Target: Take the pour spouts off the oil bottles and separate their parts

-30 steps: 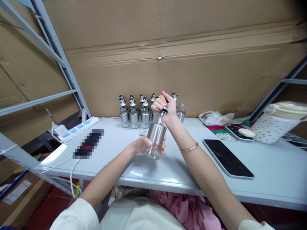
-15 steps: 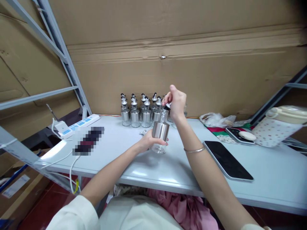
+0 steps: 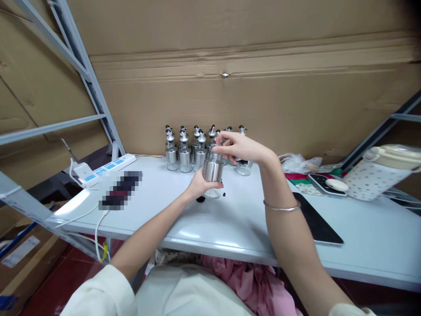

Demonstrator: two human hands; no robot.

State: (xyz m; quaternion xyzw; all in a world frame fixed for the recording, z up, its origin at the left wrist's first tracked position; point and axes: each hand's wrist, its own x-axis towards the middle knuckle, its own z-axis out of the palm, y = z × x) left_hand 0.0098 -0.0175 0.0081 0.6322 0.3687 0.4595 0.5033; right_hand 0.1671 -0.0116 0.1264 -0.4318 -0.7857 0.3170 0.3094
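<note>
My left hand (image 3: pixel 197 186) is wrapped around a glass bottle (image 3: pixel 213 172) with a stainless-steel band, holding it nearly upright low over the table. My right hand (image 3: pixel 238 147) is above its neck, thumb and fingers pinched together at the mouth; whatever they hold is too small or hidden to name. Close to the bottle's base lie a small black piece (image 3: pixel 224 194) and a larger black part (image 3: pixel 200 199). Behind, several similar bottles (image 3: pixel 185 157) with pourer tops stand in rows, and another bottle (image 3: pixel 244 166) is partly covered by my right hand.
A white table (image 3: pixel 151 193) runs below a cardboard wall (image 3: pixel 184 101). On the left is a power strip (image 3: pixel 108 170) with cables. To the right are a tablet-like black device (image 3: pixel 317 219), a phone (image 3: pixel 325 184), a plastic bag (image 3: pixel 301 163) and a dotted jug (image 3: pixel 371 175).
My right hand has come down from a raised fist to the bottle's mouth, its wrist swinging right. My left hand and the bottle have shifted slightly left and up, and the bottle is more upright.
</note>
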